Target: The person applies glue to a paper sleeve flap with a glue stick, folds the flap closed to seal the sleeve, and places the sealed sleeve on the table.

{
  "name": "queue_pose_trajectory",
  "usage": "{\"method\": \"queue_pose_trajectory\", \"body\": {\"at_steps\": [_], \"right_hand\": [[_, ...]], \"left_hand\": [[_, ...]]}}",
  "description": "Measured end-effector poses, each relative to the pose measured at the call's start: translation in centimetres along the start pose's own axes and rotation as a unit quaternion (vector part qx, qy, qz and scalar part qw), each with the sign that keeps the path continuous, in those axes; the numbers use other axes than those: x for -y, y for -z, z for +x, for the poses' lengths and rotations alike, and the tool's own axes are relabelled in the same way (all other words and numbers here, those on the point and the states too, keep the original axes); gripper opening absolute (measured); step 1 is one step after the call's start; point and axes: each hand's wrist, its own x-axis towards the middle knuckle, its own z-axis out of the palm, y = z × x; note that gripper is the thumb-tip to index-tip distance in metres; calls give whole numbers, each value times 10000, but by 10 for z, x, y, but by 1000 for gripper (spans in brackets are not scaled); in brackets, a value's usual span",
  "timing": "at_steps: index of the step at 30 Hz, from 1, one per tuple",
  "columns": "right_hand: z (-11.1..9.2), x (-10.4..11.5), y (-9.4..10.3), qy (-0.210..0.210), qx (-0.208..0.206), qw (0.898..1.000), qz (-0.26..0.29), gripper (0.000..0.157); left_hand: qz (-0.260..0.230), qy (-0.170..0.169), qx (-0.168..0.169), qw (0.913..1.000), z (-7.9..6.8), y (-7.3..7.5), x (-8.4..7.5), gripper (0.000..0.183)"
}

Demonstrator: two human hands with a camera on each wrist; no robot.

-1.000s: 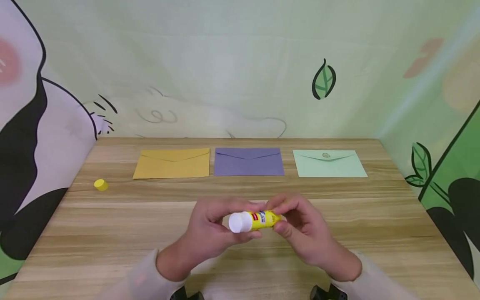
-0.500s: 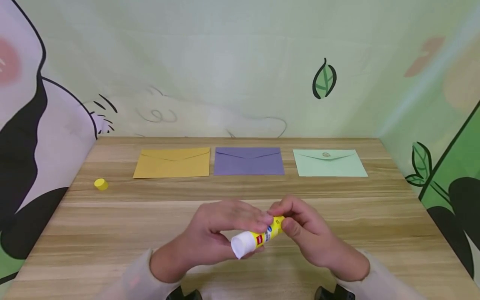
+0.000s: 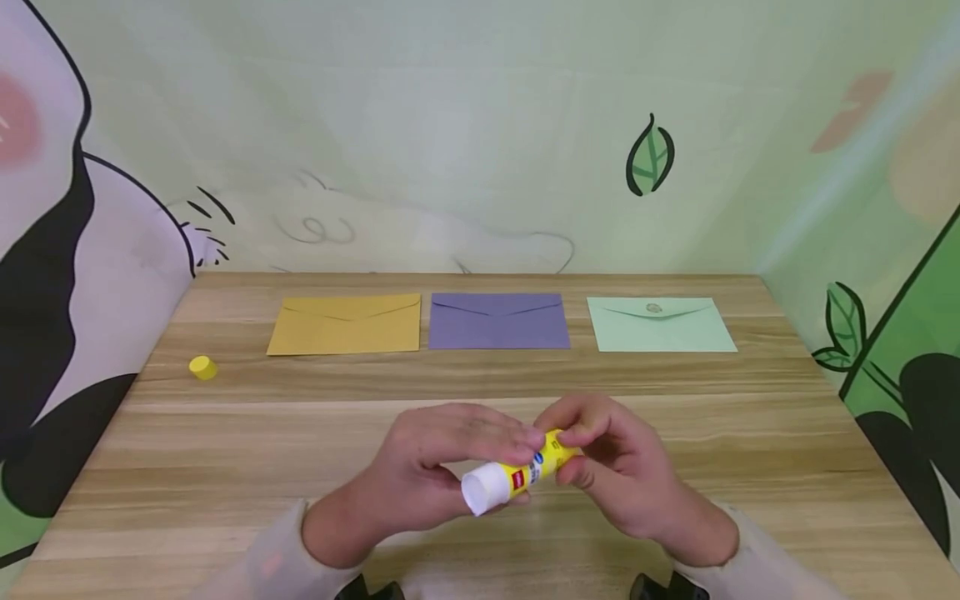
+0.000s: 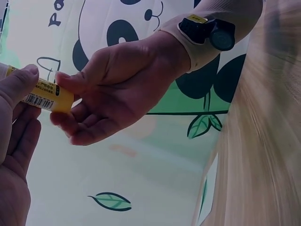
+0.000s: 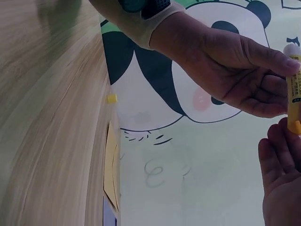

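Above the near middle of the table, a glue stick (image 3: 522, 473) with a yellow barrel and white end is held between both hands. My left hand (image 3: 442, 467) grips the barrel, fingers over the top and thumb below. At the yellow base, my right hand (image 3: 622, 467) pinches with thumb and fingertips. The stick tilts, its white end toward the near left. In the left wrist view, a barcode shows on the glue stick (image 4: 42, 96) beside the right hand (image 4: 127, 82). A yellow cap (image 3: 202, 367) sits apart at the table's left.
Along the back of the wooden table (image 3: 300, 433) lie a yellow envelope (image 3: 345, 327), a purple envelope (image 3: 498, 323) and a mint green envelope (image 3: 662, 327). A printed cloth (image 3: 450, 125) stands behind them.
The glue stick has swung from nearly level to tilted, its white end lower and nearer. The right hand's fingers have shifted at the yellow base. Envelopes and cap stay in place.
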Motion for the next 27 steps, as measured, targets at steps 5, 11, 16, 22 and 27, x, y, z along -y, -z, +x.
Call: {"method": "queue_pose_trajectory", "body": {"at_steps": [5,11,16,22,27], "right_hand": [[0,-2,2,298,-42,9984,-471,22],[-2,8,7,-1059,380,9906,-775,33],[-4,15,9,-2447,730,9656,-501,44],[-6,8,8,-2121,820,9729,-430,40],[-10,7,7,-2072,1056,9679,-954,37]], "left_hand": [[-202,277,-173,9993,-3,-4,0,39],[-822,933,-527,9908,-5,-3,-2,52],[-1477,958,-410,9835,-5,-2,-2,62],[-1371,1103,-432,9834,-9,0,-2,56],[-1062,1582,-435,9807,-12,1,-4,47]]}}
